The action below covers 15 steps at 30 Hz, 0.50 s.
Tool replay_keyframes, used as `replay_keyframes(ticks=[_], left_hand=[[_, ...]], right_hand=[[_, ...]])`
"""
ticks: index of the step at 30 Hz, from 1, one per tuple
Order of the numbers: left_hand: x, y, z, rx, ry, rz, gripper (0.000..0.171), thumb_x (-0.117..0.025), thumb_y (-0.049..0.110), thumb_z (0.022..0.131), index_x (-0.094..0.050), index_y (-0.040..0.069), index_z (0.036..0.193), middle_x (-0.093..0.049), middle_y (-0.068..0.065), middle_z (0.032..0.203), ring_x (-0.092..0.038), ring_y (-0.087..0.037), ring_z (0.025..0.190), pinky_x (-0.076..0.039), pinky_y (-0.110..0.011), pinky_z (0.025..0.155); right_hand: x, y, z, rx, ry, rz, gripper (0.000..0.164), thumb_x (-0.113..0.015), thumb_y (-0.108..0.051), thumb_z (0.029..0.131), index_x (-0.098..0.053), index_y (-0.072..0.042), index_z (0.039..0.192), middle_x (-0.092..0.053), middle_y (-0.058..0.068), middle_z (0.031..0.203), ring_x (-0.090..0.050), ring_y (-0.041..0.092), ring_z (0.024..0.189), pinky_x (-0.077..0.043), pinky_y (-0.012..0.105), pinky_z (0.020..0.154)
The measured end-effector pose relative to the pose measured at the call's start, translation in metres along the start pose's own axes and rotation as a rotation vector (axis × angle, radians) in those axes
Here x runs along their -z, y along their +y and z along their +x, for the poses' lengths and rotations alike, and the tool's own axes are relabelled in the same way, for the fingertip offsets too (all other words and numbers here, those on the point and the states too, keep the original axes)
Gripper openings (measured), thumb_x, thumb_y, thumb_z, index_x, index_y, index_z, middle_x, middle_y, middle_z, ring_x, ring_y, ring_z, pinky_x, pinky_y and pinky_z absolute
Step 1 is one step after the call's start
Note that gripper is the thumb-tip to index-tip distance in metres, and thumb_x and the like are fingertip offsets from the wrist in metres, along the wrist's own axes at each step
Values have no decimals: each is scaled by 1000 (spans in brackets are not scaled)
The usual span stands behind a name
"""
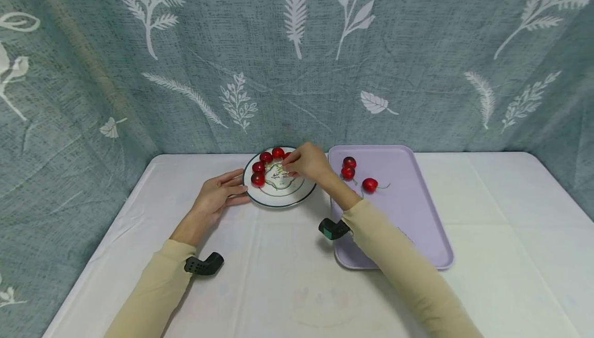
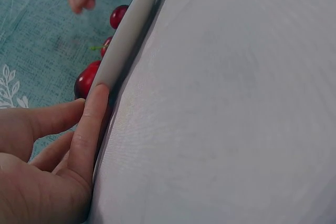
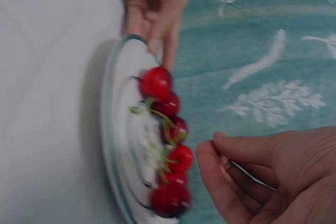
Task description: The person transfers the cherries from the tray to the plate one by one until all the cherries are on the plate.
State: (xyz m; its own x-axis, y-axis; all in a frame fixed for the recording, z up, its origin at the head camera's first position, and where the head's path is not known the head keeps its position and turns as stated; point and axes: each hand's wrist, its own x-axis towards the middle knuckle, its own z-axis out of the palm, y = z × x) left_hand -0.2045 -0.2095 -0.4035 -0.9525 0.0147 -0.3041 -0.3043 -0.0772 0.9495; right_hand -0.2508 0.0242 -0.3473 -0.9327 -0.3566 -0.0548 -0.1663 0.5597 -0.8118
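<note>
A white plate (image 1: pixel 297 196) with a dark green rim bears several red cherries (image 1: pixel 258 179) along its far left edge, their green stems pointing inward. My left hand (image 1: pixel 215 193) holds the plate's left rim, one fingertip against its outer side in the left wrist view, another at the upper edge. Over the plate's far right side is my right hand (image 1: pixel 307 161), covering part of the cherries in the head view. Its thumb and forefinger tips come together beside the row in the right wrist view, with nothing visible between them.
A lilac tray (image 1: pixel 408 209) lies right of the plate, under the right forearm. Three cherries (image 1: pixel 369 185) sit in its far left part. White cloth (image 1: pixel 269 271) covers the table, and a teal leaf-patterned curtain (image 1: pixel 260 44) hangs behind.
</note>
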Motion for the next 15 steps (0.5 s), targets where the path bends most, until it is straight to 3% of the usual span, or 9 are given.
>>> replay_keyframes(ticks=[3, 7, 15], left_hand=[[2, 0, 1, 3, 0, 8, 63, -54, -10, 94, -32, 3, 152, -34, -24, 152, -69, -8, 83, -62, -29, 81], [3, -1, 1, 3, -5, 9, 63, -55, -9, 94, -32, 3, 152, -34, -24, 152, -69, -9, 84, -62, -29, 81], [4, -2, 1, 2, -5, 12, 63, -55, -9, 94, -33, 3, 152, -34, -23, 153, -69, -9, 84, -62, -29, 81]], right_hand=[[13, -4, -5, -14, 1, 68, 18, -69, -8, 92, -75, 3, 104, -73, 19, 97, -71, 29, 85, -63, 41, 79], [26, -8, -10, -21, 19, 114, 20, -69, -9, 92, -74, 4, 107, -73, 19, 100, -70, 33, 90, -61, 45, 84], [49, 3, -28, 43, 32, 64, 22, -68, -10, 93, -73, 2, 111, -73, 16, 104, -70, 33, 94, -60, 46, 88]])
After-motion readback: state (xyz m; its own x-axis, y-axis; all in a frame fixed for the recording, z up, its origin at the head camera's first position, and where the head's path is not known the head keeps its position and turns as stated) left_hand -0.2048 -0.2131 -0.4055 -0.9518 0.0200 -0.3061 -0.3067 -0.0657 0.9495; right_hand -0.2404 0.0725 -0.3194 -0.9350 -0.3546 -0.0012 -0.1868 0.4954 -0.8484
